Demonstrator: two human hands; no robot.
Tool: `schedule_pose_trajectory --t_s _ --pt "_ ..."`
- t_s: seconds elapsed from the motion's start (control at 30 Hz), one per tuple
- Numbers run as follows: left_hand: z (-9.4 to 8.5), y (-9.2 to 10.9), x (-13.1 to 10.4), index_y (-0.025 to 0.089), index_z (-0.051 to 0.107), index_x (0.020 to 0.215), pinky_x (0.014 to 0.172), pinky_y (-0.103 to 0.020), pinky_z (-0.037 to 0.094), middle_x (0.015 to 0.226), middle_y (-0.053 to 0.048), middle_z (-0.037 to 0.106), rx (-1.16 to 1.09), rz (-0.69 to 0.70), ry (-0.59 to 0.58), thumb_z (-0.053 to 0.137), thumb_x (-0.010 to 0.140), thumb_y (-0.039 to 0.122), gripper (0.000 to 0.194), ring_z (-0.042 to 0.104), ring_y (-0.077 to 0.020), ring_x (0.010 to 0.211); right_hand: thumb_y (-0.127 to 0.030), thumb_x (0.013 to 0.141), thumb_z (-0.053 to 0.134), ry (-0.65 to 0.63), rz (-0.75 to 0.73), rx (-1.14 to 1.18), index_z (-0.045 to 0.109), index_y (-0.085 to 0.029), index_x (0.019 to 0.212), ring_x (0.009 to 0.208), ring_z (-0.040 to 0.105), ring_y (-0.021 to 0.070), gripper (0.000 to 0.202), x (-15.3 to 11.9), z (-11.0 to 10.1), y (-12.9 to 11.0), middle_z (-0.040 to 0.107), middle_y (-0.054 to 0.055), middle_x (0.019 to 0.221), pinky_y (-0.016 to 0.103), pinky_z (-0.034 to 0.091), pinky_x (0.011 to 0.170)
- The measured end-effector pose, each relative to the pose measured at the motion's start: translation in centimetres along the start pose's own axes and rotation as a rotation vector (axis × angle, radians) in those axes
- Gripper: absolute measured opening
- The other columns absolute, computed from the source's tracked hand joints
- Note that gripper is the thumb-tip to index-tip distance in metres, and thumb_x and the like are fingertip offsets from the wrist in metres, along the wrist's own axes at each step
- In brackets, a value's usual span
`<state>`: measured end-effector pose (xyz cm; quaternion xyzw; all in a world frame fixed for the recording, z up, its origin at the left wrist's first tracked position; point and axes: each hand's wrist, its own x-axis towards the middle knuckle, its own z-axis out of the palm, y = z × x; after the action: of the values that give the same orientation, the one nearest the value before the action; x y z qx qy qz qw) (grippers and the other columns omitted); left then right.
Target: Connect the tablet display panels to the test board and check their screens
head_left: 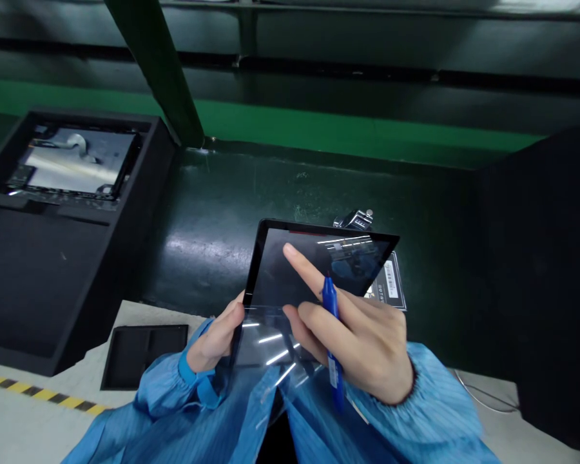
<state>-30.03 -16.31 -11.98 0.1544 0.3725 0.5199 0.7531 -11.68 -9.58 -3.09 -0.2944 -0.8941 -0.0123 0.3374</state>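
A dark tablet-like screen (297, 264) is tilted in front of me, with a clear film (270, 335) over its lower part. My left hand (217, 338) grips the screen's left edge between thumb and fingers. Over the screen is my right hand (362, 335), its index finger stretched toward the upper left of the glass. A blue marker pen (335, 374) is held between the fingers of that hand, its tip end pointing up. Whether the right thumb touches the film I cannot tell.
At the left stands a black foam box (91, 258) holding a metal-backed panel (72, 161). Behind the screen, a metal counter (357, 220) and a labelled dark item (391, 280) lie on the green surface (212, 212). A black tray (142, 351) is lower left; a dark block (551, 277) stands right.
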Motion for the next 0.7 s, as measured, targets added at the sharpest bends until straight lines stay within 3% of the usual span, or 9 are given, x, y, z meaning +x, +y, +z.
schedule_pose_trajectory --t_s 0.33,0.57,0.7 --pt "0.8 0.7 0.3 0.023 0.080 0.108 0.117 -0.047 0.042 0.123 -0.007 0.076 -0.052 -0.039 0.023 0.083 0.069 0.060 0.055 0.053 -0.0376 0.138 -0.011 0.092 0.063 0.084 0.043 0.057 0.047 -0.018 0.073 0.046 0.048 0.0034 0.025 -1.3 -0.8 -0.1 0.064 0.015 0.136 0.021 0.043 0.041" --pt "-0.2 0.3 0.2 0.023 0.076 0.116 0.117 -0.045 0.042 0.127 -0.007 0.074 -0.100 -0.062 0.005 0.079 0.076 0.053 0.050 0.052 -0.0353 0.140 -0.011 0.091 0.063 0.073 0.039 0.062 0.048 -0.018 0.073 0.048 0.052 0.0045 0.024 -1.5 -0.7 -0.1 0.065 0.014 0.136 0.021 0.043 0.041" --pt "-1.1 -0.1 0.0 0.023 0.077 0.113 0.120 -0.043 0.038 0.125 -0.005 0.075 -0.129 -0.050 0.060 0.075 0.081 0.045 0.039 0.049 -0.0335 0.142 -0.011 0.091 0.062 0.075 0.048 0.066 0.047 -0.018 0.073 0.045 0.048 0.0036 0.024 -1.6 -0.3 0.0 0.067 0.013 0.132 0.020 0.042 0.041"
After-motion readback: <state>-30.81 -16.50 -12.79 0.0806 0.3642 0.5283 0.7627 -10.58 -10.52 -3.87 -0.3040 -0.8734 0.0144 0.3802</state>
